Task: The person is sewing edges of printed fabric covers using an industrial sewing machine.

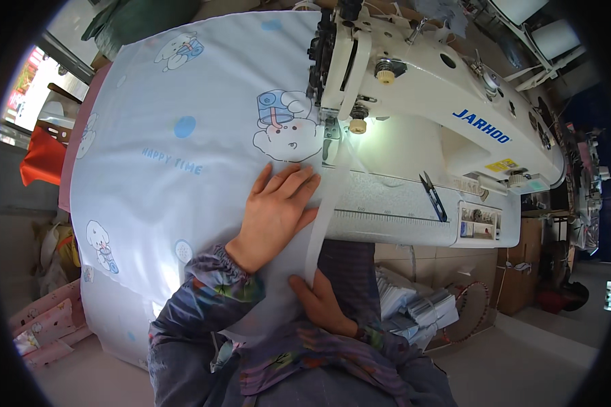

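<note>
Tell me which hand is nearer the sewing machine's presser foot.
Left. The left hand lies on the printed fabric, a little in front of the presser foot; the right hand is farther back, at the fabric's edge.

Orange cloth, pink printed fabric, brown box

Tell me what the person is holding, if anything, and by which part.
The right hand holds the pale printed fabric by its right-hand edge, near the body. The left hand rests palm down on the fabric, not visibly gripping it.
</note>
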{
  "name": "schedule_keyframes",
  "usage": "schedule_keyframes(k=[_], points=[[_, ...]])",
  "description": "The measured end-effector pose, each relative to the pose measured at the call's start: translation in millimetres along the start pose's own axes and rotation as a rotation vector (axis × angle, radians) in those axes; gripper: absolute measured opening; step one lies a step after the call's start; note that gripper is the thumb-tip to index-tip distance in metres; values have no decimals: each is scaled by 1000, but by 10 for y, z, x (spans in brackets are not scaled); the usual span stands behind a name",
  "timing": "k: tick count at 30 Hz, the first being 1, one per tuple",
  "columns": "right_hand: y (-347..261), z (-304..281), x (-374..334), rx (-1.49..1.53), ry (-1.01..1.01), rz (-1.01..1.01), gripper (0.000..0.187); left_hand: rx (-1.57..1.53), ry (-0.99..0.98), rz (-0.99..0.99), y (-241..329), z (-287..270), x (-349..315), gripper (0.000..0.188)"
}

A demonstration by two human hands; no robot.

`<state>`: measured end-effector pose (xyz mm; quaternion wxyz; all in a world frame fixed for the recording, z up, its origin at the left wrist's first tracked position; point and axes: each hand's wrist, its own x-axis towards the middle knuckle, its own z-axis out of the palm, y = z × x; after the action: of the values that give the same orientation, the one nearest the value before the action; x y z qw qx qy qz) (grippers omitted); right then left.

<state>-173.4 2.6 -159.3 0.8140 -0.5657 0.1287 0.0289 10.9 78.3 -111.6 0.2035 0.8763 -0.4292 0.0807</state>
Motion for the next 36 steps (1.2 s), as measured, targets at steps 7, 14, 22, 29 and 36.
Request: schedule_keyframes(k=[7,14,22,29,36], points=[[-322,-130,341,-112,38,42,31,15,64,51,-223,108,273,50],[-1090,-1718,386,-358,484,-215,25,-237,70,92,-313,4,267,31],[-1244,-2146,211,-502,767,-479,28,-486,639,-470,-182,-134,-1086,14],[-229,-1122,-146,-835,61,-198,27,-694,1234,-1203,-634,284,-2805,16],[304,-571,452,-140,-59,-69,26,-665,386,-1007,-1001,931,-3107,33]])
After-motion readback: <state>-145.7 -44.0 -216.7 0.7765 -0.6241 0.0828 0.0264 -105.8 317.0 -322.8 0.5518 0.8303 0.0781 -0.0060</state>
